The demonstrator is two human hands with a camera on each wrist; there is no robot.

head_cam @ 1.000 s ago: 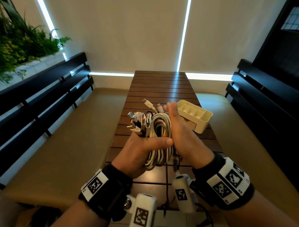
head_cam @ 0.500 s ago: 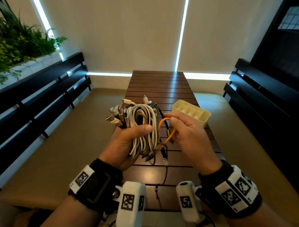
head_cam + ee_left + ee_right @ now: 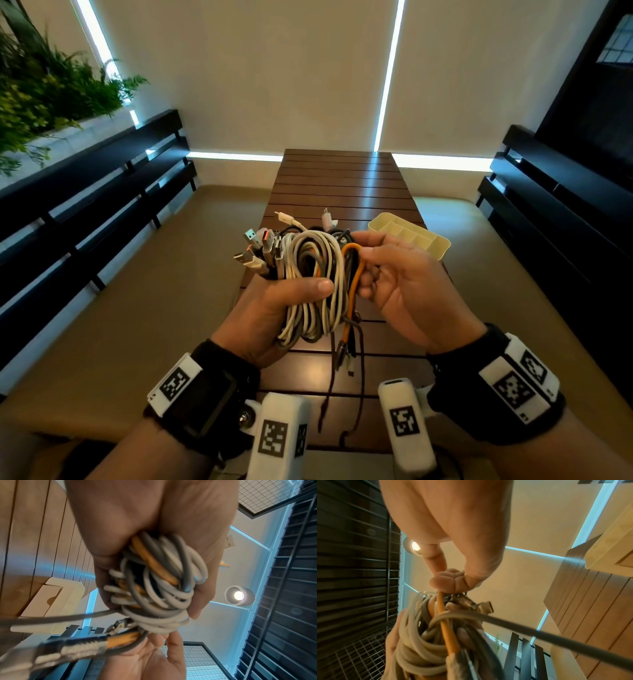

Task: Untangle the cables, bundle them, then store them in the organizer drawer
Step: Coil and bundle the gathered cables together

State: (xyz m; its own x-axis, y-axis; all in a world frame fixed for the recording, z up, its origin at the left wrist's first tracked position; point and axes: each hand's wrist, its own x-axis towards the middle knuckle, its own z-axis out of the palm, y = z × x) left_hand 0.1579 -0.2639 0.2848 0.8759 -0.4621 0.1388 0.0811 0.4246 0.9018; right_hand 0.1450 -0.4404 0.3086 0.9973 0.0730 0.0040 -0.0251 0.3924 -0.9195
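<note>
Right wrist view first: the fingertips (image 3: pixel 447 581) of the right hand (image 3: pixel 407 291) are bunched tight with the thumb, pinching the top of the orange cable (image 3: pixel 352 274) where it loops out of the tangle. From that pinch the orange strand runs straight down toward the wrist, crossed by a grey cable (image 3: pixel 505 623) that hooks over it (that crossing looks like the snag to clear).

Outward from there, the left hand (image 3: pixel 274 308) is wrapped round the cable bundle (image 3: pixel 308 284), thumb laid across the front of the coils, fingers curled behind. The bundle's long axis stands roughly upright between the two hands, plugs fanned out at the upper left, loose ends with connectors dangling below toward the wooden table (image 3: pixel 342 178).

The orange cable lies on the right flank of the bundle, so the right hand is the nearer one and already on it; my judgement is that the strand must be drawn up and rightward, away from the left hand's grip, along its own length.

Beyond the right hand's knuckles, the cream organizer (image 3: pixel 428 240) sits on the table, well apart from the bundle, with no cable in its compartments so far as they show.
</note>
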